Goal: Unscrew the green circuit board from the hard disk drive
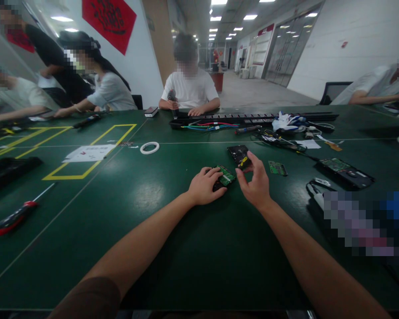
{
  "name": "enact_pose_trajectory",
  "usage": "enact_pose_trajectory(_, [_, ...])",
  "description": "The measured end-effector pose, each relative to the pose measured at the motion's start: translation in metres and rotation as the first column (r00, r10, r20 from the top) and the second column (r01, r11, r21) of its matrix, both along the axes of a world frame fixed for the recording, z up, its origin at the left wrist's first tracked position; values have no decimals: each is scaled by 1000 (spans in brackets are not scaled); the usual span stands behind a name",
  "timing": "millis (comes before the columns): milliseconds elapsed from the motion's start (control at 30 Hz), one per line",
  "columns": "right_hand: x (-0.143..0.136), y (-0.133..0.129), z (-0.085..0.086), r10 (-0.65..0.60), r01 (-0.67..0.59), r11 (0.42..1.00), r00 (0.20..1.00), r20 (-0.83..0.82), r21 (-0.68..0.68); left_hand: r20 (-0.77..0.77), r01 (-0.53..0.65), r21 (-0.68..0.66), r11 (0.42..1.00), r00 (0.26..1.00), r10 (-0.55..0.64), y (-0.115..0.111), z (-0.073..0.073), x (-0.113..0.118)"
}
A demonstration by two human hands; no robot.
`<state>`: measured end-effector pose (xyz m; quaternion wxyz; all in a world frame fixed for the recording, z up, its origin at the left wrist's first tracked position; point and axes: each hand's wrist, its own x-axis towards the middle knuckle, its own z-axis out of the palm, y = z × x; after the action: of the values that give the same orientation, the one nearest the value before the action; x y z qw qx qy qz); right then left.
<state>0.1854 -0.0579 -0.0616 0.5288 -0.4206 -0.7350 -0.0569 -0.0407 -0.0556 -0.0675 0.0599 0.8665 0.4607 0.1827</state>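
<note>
My left hand point(206, 186) is closed over a hard drive with a green circuit board point(227, 177) facing up. Its fingers lie across the board's left part and its thumb rests along the near edge. Just to the right, my right hand point(256, 182) grips a second, black hard drive point(236, 153) by its near right side, between thumb and fingers. This drive is tilted, and a small yellow patch shows beside my fingertips. A loose green circuit board point(278, 168) lies to the right of that hand.
A screwdriver point(15, 218) lies at left, near a black tray point(13, 170). A tape roll point(149, 148) and paper point(89, 153) are farther back. Gloves point(287, 122), cables and a long black strip point(216, 120) line the far side. Another drive point(346, 172) lies right. Several people sit around.
</note>
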Motion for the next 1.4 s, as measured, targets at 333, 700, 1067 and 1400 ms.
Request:
enact_pose_trajectory(333, [3, 2, -1, -21, 21, 1000, 999, 30, -1, 3, 0, 12, 1000, 1000, 0, 1, -2, 0])
enact_pose_trajectory(700, [1, -1, 3, -10, 10, 1000, 1000, 20, 6, 2, 4, 19, 1000, 1000, -4, 1, -2, 0])
enact_pose_trajectory(1067, [3, -2, 5, -28, 25, 999, 997, 78, 39, -2, 2, 20, 1000, 1000, -2, 0, -2, 0])
enact_pose_trajectory(1400, [4, -2, 2, 40, -38, 999, 998, 43, -32, 3, 5, 38, 999, 1000, -5, 0, -1, 1])
